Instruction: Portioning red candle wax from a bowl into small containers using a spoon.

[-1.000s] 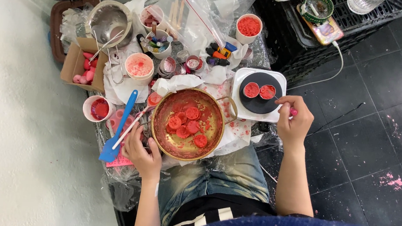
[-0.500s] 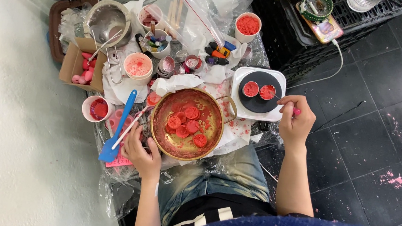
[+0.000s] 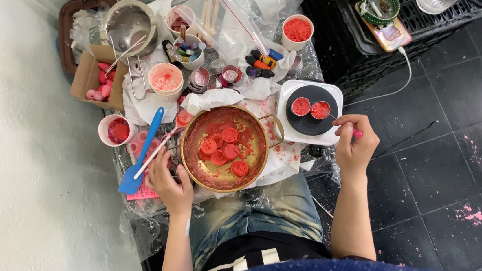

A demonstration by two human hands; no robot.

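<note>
A wide round brass pan (image 3: 225, 149) holding red wax discs (image 3: 223, 150) is sitting at the middle of the plastic-covered desk (image 3: 146, 226), just above the person's lap. The left hand (image 3: 170, 184) is resting at the pan's left edge, beside a blue plastic spatula (image 3: 140, 158). To the pan's right, a white square hot plate (image 3: 310, 112) is carrying two small round red-filled tins (image 3: 311, 108), and the right hand (image 3: 354, 149) is hovering at its right edge. Behind the pan, paper cups (image 3: 165, 80) and a clear plastic bag (image 3: 240, 13) are lying; a steel pot (image 3: 129, 27) is standing at the far left.
</note>
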